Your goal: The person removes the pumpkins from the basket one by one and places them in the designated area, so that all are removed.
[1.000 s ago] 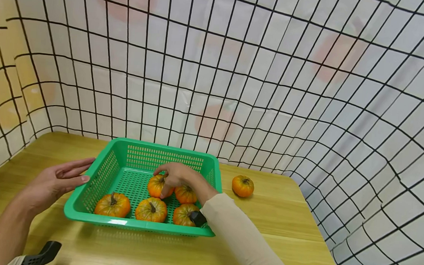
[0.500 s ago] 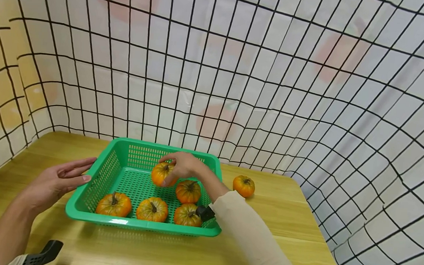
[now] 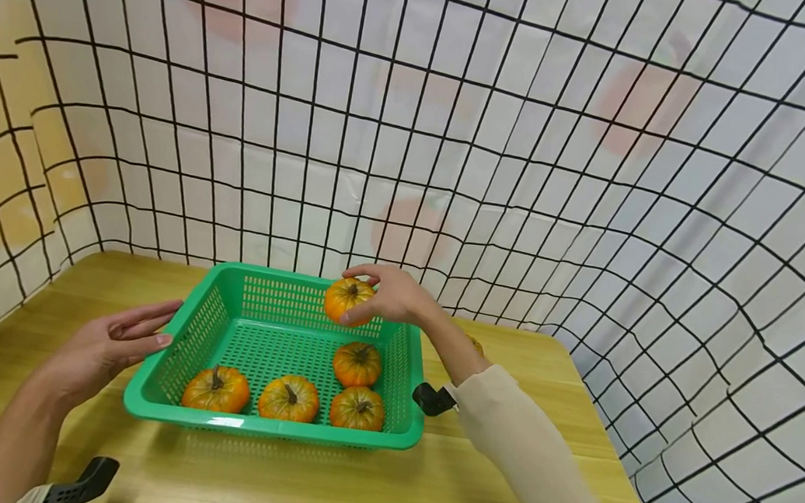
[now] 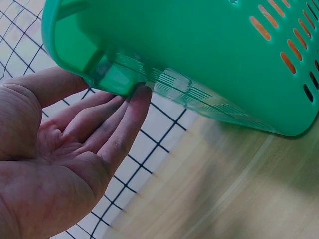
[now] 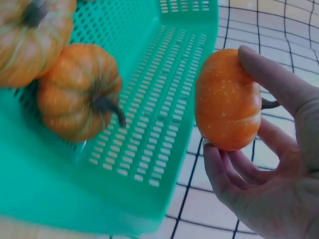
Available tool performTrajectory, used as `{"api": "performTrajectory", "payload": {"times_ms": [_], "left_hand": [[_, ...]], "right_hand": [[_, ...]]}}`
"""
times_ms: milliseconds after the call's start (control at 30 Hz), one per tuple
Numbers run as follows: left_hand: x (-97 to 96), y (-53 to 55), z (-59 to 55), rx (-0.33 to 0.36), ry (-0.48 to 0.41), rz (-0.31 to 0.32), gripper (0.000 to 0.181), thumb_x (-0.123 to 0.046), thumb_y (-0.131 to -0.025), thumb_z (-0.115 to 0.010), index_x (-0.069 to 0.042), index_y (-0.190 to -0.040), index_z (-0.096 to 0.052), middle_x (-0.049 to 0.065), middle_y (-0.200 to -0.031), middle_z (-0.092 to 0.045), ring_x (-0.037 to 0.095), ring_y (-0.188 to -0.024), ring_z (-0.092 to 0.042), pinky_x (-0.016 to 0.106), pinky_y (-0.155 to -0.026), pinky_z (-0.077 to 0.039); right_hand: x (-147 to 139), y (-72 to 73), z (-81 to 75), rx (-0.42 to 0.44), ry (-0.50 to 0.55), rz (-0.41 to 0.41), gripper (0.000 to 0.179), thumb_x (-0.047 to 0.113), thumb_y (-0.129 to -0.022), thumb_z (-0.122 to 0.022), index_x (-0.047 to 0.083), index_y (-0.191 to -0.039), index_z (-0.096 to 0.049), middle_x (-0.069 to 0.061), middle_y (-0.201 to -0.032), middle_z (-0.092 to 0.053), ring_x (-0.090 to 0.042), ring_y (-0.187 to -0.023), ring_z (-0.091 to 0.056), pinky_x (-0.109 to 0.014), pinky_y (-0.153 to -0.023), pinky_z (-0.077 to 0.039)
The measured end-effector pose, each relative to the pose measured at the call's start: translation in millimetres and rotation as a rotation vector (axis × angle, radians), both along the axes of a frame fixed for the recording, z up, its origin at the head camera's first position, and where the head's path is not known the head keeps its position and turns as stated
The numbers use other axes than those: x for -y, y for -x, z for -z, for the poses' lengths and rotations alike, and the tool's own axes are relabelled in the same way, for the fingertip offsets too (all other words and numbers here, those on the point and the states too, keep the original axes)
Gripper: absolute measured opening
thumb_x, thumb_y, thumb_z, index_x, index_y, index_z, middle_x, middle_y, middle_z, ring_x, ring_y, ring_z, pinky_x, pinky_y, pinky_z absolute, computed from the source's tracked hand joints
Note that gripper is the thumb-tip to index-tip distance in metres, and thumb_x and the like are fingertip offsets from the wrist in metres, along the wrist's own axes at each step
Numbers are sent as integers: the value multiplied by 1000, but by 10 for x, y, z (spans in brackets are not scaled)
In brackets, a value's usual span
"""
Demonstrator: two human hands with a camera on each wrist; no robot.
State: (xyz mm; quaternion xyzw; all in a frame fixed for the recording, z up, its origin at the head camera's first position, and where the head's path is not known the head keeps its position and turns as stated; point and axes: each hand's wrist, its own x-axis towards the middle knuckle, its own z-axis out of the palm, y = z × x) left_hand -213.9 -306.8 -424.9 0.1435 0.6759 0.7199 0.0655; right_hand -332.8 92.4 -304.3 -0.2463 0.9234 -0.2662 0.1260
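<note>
My right hand (image 3: pixel 399 294) pinches a small orange pumpkin (image 3: pixel 347 301) between thumb and fingers, raised at the back right of the green basket (image 3: pixel 271 427). In the right wrist view, the held pumpkin (image 5: pixel 227 99) lies sideways, its stem pointing toward the palm. Several more pumpkins lie inside the basket: one at front left (image 3: pixel 216 389), one at front middle (image 3: pixel 289 398), and two at the right, the rear one (image 3: pixel 357 364) behind the other (image 3: pixel 357 409). My left hand (image 3: pixel 101 347) holds the basket's left rim, thumb on top; the left wrist view shows fingers (image 4: pixel 127 124) beneath the rim.
Another pumpkin (image 3: pixel 475 345) stands on the wooden table (image 3: pixel 516 431) right of the basket, mostly hidden by my right forearm. A white curtain with black grid lines (image 3: pixel 410 143) rises behind the table and along its sides.
My right hand has lifted a pumpkin from the basket's middle and carried it up and to the right. The forearm now covers most of the table pumpkin. The left hand stays put.
</note>
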Motion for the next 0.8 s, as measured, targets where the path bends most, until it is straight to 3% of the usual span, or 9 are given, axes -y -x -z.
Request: {"api": "performTrajectory", "payload": {"times_ms": [167,433,800], "left_hand": [[6,5,7,7,-15,1,57,1,-105,-50,-9,-158,-35,-20,-137,-62,0,-118,-64,17,-92,-56],[-4,6,6,8,-31,13,57,1,-105,-50,-9,-158,-34,-18,-138,-62,2,-119,-64,18,-93,-56],[3,-1,10,4,-41,20,57,2,-105,-49,-10,-158,-35,-18,-138,-61,1,-120,-63,18,-93,-56]], "right_hand": [[-225,-26,-61,-59,14,45,74,43,-76,-88,33,-143,-57,-7,-147,-53,-28,-134,-50,-49,-99,-53],[-674,-92,-136,-76,35,114,78,41,-78,-87,30,-147,-54,-8,-151,-48,-32,-135,-46,-52,-102,-50],[-1302,-162,24,-131,17,272,78,50,-79,-83,28,-148,-53,-16,-146,-53,-36,-134,-49,-56,-102,-49]]}}
